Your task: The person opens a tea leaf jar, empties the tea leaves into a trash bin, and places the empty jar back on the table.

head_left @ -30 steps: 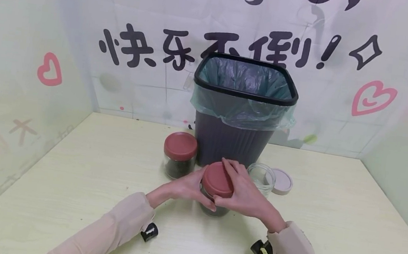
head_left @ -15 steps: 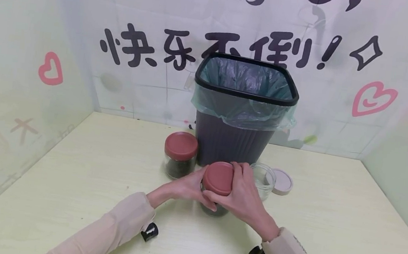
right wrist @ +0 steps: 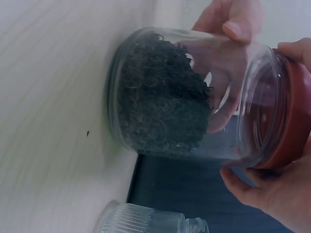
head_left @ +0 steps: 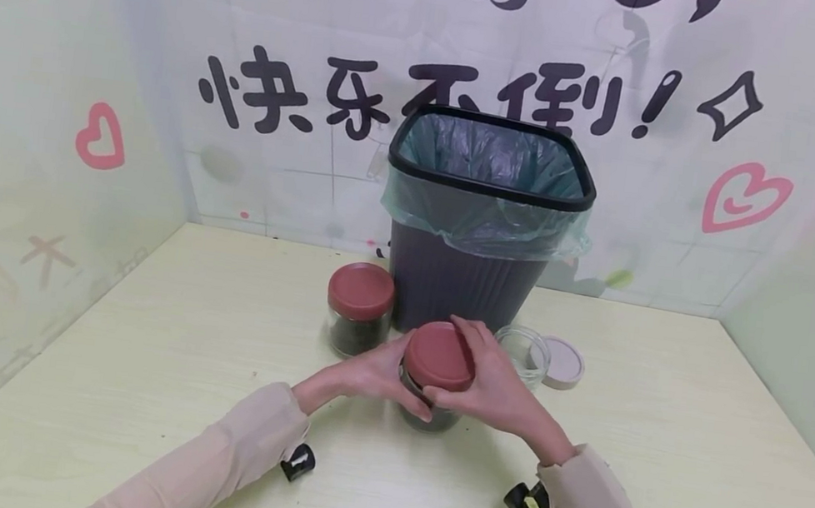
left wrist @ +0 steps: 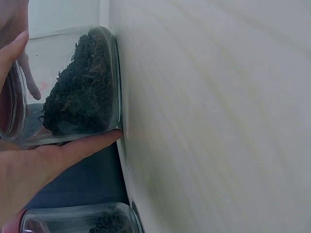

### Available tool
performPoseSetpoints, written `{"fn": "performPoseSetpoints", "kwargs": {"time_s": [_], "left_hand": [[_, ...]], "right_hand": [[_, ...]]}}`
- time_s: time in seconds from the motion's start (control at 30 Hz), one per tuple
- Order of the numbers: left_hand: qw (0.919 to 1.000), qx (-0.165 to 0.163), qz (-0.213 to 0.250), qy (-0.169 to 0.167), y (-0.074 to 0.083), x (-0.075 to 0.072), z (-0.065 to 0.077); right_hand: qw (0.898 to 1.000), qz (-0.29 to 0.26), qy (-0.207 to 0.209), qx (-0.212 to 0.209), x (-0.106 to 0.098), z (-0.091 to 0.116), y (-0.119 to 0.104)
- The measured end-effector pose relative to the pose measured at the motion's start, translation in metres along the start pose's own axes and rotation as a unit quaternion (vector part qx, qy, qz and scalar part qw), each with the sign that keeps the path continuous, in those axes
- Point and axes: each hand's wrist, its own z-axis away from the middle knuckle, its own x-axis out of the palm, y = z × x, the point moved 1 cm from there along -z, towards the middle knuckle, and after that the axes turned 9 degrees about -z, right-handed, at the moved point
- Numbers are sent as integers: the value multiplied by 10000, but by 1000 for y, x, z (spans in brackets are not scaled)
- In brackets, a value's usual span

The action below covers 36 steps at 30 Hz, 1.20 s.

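Observation:
A glass jar point(right wrist: 163, 97) partly filled with dark, curly dried leaves stands upright on the table, topped by a red lid point(head_left: 437, 353). My left hand point(head_left: 373, 374) grips the glass body low on its left side, thumb in front. My right hand point(head_left: 501, 392) grips the lid's rim from the right, with the thumb at the front and fingers behind. In the right wrist view the lid is seated on the jar's mouth. Just behind and left is a second jar point(head_left: 357, 337) with a red lid and similar dark contents.
A dark bin point(head_left: 464, 286) with a green bag liner stands behind the jars. To the right are an uncovered clear glass jar point(head_left: 526, 353) and a pale round lid point(head_left: 565, 366). A printed cloth point(head_left: 272, 180) hangs at the back of the light table point(head_left: 139, 358).
My right hand first turned around the lid, its wrist swinging toward me, then swung back out to the right with its fingers spread over the lid. The left hand stays on the jar.

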Motion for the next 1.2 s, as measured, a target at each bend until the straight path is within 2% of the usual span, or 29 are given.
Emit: {"fn": "performPoseSetpoints", "kwargs": {"time_s": [0.17,0.3,0.53,0.7,0.8,1.0,1.2], "left_hand": [[10000,-28,-62,56,0,1,-1],[9998,-150,-131,63,0,1,-1],[9972,-583,-353,298,2,2,0],[9954,-715,-466,437,2,3,1],[9956,-713,-432,425,2,3,2],[9970,-653,-272,318,0,2,2],[9990,-432,-150,-16,-5,0,2]], "right_hand": [[9983,-419,-207,346,-6,0,0],[9982,-374,-118,459,-14,4,-1],[9980,329,266,470,-38,18,4],[9916,764,581,866,-61,36,11],[9874,954,628,1099,-74,49,16],[9810,1108,398,1546,-93,74,34],[9786,1053,-223,1756,-90,88,60]]}}
